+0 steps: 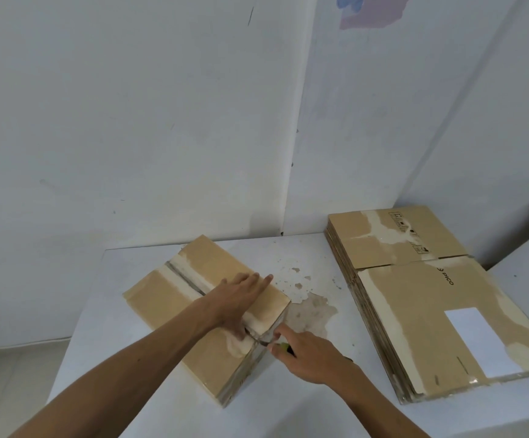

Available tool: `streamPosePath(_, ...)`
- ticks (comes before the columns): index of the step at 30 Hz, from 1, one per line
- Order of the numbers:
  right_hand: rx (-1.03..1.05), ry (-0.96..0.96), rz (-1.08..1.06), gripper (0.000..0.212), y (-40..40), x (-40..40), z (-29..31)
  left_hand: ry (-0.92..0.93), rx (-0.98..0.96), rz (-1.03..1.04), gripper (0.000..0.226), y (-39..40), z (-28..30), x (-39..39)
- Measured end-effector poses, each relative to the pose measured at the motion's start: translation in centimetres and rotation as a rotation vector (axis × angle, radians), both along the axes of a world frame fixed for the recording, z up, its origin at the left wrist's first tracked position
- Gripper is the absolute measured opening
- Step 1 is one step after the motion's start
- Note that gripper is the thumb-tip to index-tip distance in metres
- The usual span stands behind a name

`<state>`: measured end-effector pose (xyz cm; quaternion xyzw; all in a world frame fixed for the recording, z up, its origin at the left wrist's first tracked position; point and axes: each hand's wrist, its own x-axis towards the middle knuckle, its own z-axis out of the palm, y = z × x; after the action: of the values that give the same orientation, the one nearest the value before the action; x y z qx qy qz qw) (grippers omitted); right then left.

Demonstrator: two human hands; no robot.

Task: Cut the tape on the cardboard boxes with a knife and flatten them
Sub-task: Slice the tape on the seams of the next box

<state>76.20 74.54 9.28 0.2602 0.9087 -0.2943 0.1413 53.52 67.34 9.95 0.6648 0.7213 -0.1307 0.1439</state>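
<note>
A taped cardboard box (174, 303) stands on the white table (288, 403), its top seam running from far left to near right. My left hand (241, 298) presses flat on the box top, fingers straight and pointing away from me. My right hand (307, 355) grips a knife (283, 345) with a yellow-green handle at the box's near right edge. The blade tip sits at the end of the tape seam, just below my left thumb. Most of the knife is hidden under my fingers.
A stack of flattened cardboard boxes (421, 298) lies on the right side of the table, with a white label on the top sheet. The table's paint is chipped between box and stack. White walls stand close behind; the floor shows at the left.
</note>
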Motion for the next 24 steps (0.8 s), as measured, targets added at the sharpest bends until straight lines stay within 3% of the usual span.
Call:
streamPosePath(11, 0.314, 0.021, 0.018, 0.049, -1.0, -0.5, -0.1, 0.14, 0.037, -0.128, 0.109, 1.7, 1.1, 0.6)
streamPosePath(19, 0.254, -0.061, 0.006, 0.057, -0.8, -0.2, -0.4, 0.159, 0.056, -0.158, 0.099, 0.7, 0.9, 0.8)
streamPosePath(24, 0.224, -0.043, -0.028, 0.054, -1.0, -0.3, -0.6, 0.305, 0.092, -0.284, 0.07, 0.0, 0.4, 0.5)
